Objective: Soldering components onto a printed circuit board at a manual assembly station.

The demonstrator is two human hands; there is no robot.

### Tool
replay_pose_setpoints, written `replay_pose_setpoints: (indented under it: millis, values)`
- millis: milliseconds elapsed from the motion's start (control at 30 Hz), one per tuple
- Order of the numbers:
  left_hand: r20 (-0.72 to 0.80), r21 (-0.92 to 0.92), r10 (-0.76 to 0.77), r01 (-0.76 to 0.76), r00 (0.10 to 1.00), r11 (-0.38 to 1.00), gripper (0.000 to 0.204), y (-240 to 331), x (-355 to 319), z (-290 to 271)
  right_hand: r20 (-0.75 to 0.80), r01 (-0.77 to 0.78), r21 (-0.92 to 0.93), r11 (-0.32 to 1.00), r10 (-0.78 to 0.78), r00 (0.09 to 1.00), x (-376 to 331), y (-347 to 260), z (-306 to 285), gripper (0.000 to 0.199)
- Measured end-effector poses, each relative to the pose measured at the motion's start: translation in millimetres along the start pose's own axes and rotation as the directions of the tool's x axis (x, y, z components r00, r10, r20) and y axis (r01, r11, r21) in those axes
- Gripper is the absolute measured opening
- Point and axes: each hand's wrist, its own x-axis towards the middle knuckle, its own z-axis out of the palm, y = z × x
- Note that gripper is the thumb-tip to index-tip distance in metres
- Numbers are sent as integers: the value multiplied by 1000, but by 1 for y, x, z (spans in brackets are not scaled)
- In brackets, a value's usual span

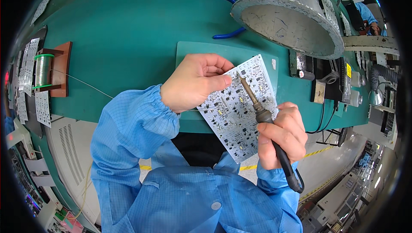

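Over the board, right hand fingers clench the iron; left hand fingers grasp the board. Right of the board: yellow label.

Yellow label, no legible text

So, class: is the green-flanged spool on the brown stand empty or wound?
Wound: the green-flanged spool is wrapped in silvery wire, with a thin strand leading off it.

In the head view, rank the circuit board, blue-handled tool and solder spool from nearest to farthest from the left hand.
1. Circuit board: its upper corner held by the left hand.
2. Blue-handled tool: above and right.
3. Solder spool: far left.
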Motion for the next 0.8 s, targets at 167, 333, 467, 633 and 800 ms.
replay_pose_setpoints:
  millis: [167,333,467,633,800]
  values:
    - [-4,-7,-8,8,1000,1000,23,0,1,1,-18,-8,-12,1000,8,1000,-2,-1,-4,14]
    - [-50,3,-27,27,998,1000,23,0,-3,-1,-239,-43,-26,999,36,970,-21,13,-16,16]
    - [-41,34,-59,61,997,998,23,0,0,1,-557,-362,-70,930,264,787,-64,52,-19,35]
    - [-20,0,-33,33,999,999,23,-2,-2,-3,-370,-564,-102,819,495,786,-66,63,-23,36]
    - [-34,32,-13,14,999,999,23,-1,-1,-1,-369,-221,-12,975,201,907,-50,28,-14,33]
